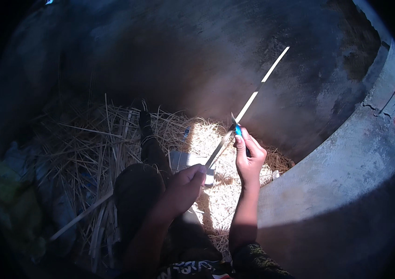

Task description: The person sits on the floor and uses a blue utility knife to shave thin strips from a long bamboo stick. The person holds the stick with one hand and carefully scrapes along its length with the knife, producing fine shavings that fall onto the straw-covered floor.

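Note:
A long, narrow pale strip of wood or bamboo (pixel 254 96) slants up and away to the right. My left hand (pixel 186 186) is closed around its near end, thumb on top. Higher along the strip, my right hand (pixel 251 153) grips a small knife (pixel 238 130) with a blue handle. Its short blade points upward, close against the strip; whether the edge bites into it cannot be made out. The right thumb and fingers are pinched around the handle, close to the strip. Bright sunlight falls on the right hand, while the left is partly in shade.
Thin shavings (pixel 220 200) cover the ground below my hands. Loose strips (pixel 100 149) lie heaped on the left. A pale flat-sided block (pixel 181 159) sits by my leg. A dark wall (pixel 183 56) rises ahead, and a cracked concrete slab (pixel 341 162) stands at right.

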{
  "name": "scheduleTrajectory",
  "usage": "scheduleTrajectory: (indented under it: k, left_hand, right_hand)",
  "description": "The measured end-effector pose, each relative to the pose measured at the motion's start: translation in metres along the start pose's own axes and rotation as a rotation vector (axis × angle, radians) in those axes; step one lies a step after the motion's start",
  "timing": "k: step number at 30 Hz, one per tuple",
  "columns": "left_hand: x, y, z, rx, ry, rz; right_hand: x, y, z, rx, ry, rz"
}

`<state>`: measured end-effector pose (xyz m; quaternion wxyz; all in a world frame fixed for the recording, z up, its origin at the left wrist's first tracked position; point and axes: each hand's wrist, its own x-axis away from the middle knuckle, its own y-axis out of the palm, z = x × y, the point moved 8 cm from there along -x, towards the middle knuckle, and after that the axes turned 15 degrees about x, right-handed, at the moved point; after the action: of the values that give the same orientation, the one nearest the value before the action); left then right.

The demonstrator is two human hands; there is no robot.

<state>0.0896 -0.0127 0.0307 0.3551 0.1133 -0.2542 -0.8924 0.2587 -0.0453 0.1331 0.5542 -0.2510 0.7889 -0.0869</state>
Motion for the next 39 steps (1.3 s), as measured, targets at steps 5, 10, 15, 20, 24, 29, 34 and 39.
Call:
scheduleTrajectory:
  k: [5, 10, 15, 20, 24, 29, 34, 39]
  left_hand:
    - [-0.003, 0.016, -0.001, -0.003, 0.087, -0.065]
    - [0.003, 0.026, -0.004, 0.101, 0.030, -0.067]
    - [0.009, 0.050, -0.020, -0.037, 0.160, -0.127]
    - [0.014, 0.058, -0.030, -0.132, 0.094, -0.122]
    - [0.044, 0.054, -0.027, -0.287, 0.078, -0.112]
    - [0.125, 0.017, -0.034, -0.138, -0.303, -0.091]
    - [0.182, 0.001, -0.009, -0.215, -0.412, 0.044]
    - [0.196, 0.004, -0.001, -0.207, -0.327, 0.084]
  right_hand:
    - [-0.014, -0.027, -0.007, 0.148, -0.105, -0.097]
    - [0.024, -0.035, -0.062, 0.263, -0.434, -0.209]
    - [-0.018, -0.077, 0.024, 0.174, 0.021, 0.043]
    - [-0.043, -0.106, 0.081, 0.211, 0.181, 0.075]
    - [-0.056, -0.120, 0.099, 0.105, 0.193, 0.111]
    - [-0.052, -0.154, 0.100, -0.039, 0.127, 0.129]
    - [-0.049, -0.149, 0.094, -0.178, 0.249, 0.091]
    - [-0.062, -0.147, 0.112, -0.099, 0.194, 0.127]
